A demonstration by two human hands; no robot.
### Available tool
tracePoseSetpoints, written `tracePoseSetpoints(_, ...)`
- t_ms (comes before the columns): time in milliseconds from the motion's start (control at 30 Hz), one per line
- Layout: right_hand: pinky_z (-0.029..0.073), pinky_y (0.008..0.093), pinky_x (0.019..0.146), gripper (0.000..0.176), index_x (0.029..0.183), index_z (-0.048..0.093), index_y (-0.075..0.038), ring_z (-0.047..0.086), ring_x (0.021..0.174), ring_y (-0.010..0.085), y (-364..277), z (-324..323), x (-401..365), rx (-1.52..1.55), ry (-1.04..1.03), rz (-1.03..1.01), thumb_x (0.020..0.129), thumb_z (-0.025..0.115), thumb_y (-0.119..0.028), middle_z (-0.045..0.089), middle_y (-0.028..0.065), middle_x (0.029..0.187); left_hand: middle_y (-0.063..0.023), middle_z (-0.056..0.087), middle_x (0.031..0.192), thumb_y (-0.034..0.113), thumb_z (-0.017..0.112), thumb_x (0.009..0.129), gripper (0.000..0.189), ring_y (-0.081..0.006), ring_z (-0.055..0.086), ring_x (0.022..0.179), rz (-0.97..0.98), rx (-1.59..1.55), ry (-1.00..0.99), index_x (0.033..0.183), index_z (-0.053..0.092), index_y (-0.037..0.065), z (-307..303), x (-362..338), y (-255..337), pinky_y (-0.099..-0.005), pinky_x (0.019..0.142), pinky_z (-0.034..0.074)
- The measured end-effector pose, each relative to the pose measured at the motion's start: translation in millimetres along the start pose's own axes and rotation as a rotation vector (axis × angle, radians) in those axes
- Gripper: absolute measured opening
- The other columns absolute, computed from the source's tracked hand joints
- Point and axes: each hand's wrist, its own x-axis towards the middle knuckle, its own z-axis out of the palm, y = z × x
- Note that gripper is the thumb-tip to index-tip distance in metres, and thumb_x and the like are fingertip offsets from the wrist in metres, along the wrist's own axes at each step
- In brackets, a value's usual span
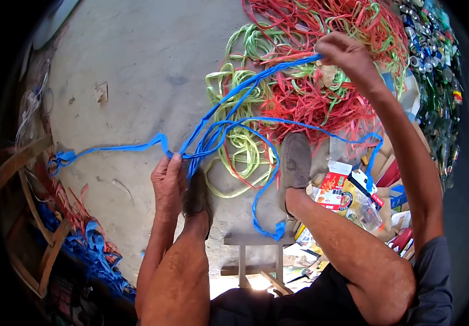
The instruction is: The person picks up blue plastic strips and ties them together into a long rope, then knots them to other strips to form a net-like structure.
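Note:
Several lengths of blue strap (248, 81) stretch between my two hands. My left hand (168, 176), low and left of centre, pinches the bundle where the strands come together. Up at the right, my right hand (346, 53) grips the far end of the blue strap with its fingers closed. One loose strand runs left across the floor, another passes right over my shoe (296, 160), and a third hangs down to a small stool (253, 239). Green strap coils (242, 149) lie on the floor beneath the blue strands.
A large pile of red strap (299, 106) lies beyond my feet. Cans and bottles (435, 70) are heaped at the far right. Flattened boxes (335, 187) and plastic litter are beside my right leg. A wooden frame (55, 250) and more blue strap (90, 244) stand at the left.

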Motion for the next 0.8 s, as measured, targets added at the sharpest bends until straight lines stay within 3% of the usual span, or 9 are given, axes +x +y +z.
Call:
tracePoseSetpoints(33,0.057,0.0339,0.075,0.018,0.105,0.069,-0.005,0.07,0.082,0.0204,5.3,14.9,-3.9,-0.226,0.022,-0.11,0.089,0.073,-0.011,0.069,0.0064,0.104,0.0114,0.039,0.061,0.023,0.063,0.103,0.019,0.0005,0.029,0.048,-0.004,0.003,-0.001,0.088,0.06,0.012,0.2,0.2,0.4,-0.021,0.042,0.02)
tracePoseSetpoints(67,0.058,0.0385,0.075,0.016,0.104,0.068,-0.006,0.07,0.087,0.029,5.8,27.7,-5.5,-0.631,0.069,-0.408,0.088,0.07,-0.005,0.064,0.0117,0.107,0.0113,0.04,0.061,0.023,0.063,0.103,0.019,0.0003,0.029,0.048,-0.007,0.006,-0.003,0.087,0.06,0.012,0.4,0.5,1.0,-0.021,0.042,0.02)
tracePoseSetpoints(133,0.058,0.0424,0.075,0.017,0.103,0.067,-0.007,0.068,0.091,0.0348,-2.3,62.1,-16.9,-0.63,-0.048,-0.41,0.087,0.065,-0.002,0.06,0.0154,0.106,0.0111,0.035,0.06,0.023,0.062,0.104,0.022,-0.0008,0.026,0.048,-0.015,0.048,0.009,0.085,0.054,0.015,3.2,-0.7,1.3,-0.022,0.042,0.019)
tracePoseSetpoints(267,0.059,0.0416,0.072,0.028,0.105,0.064,-0.007,0.068,0.092,0.0309,-14.9,132.0,-31.4,-0.682,-0.327,-0.537,0.078,0.07,0.001,0.058,0.0108,0.101,0.0109,0.033,0.06,0.022,0.061,0.104,0.024,-0.0015,0.025,0.047,-0.022,0.074,0.014,0.083,0.051,0.017,4.5,-2.5,0.3,-0.0223,0.043,0.018)
tracePoseSetpoints(367,0.057,0.0424,0.071,0.024,0.099,0.064,-0.008,0.068,0.091,0.0295,-8.7,171.7,-25.2,-0.767,-0.292,-0.562,0.077,0.071,-0.004,0.058,0.0103,0.099,0.011,0.033,0.06,0.022,0.062,0.104,0.024,-0.0014,0.025,0.047,-0.035,0.078,0.005,0.083,0.051,0.017,7.3,-3.5,3.3,-0.0222,0.042,0.018)
tracePoseSetpoints(500,0.056,0.0412,0.068,0.019,0.094,0.064,-0.007,0.067,0.087,0.0284,1.7,190.6,-27.3,-0.83,-0.318,-0.692,0.077,0.072,-0.011,0.057,0.011,0.099,0.0103,0.039,0.06,0.026,0.063,0.103,0.022,-0.001,0.029,0.047,-0.007,0.057,-0.011,0.089,0.061,0.009,1.2,-1.2,-0.4,-0.0219,0.042,0.021)
tracePoseSetpoints(600,0.056,0.0416,0.068,0.024,0.094,0.061,-0.005,0.067,0.087,0.0293,2.1,187.7,-29.6,-0.775,-0.265,-0.641,0.075,0.074,-0.009,0.057,0.0119,0.098,0.0104,0.038,0.059,0.025,0.063,0.103,0.022,-0.0008,0.028,0.047,0.0,0.048,-0.012,0.089,0.061,0.009,1.9,1.1,0.7,-0.022,0.042,0.021)
tracePoseSetpoints(800,0.058,0.0423,0.067,0.034,0.099,0.055,-0.001,0.068,0.09,0.0331,-11.3,172.3,-28.9,-0.827,-0.35,-0.483,0.07,0.075,0.0,0.057,0.0141,0.1,0.0106,0.038,0.059,0.025,0.063,0.103,0.022,-0.0004,0.028,0.047,-0.001,0.058,-0.013,0.089,0.062,0.008,2.6,0.8,4.0,-0.0221,0.042,0.02)
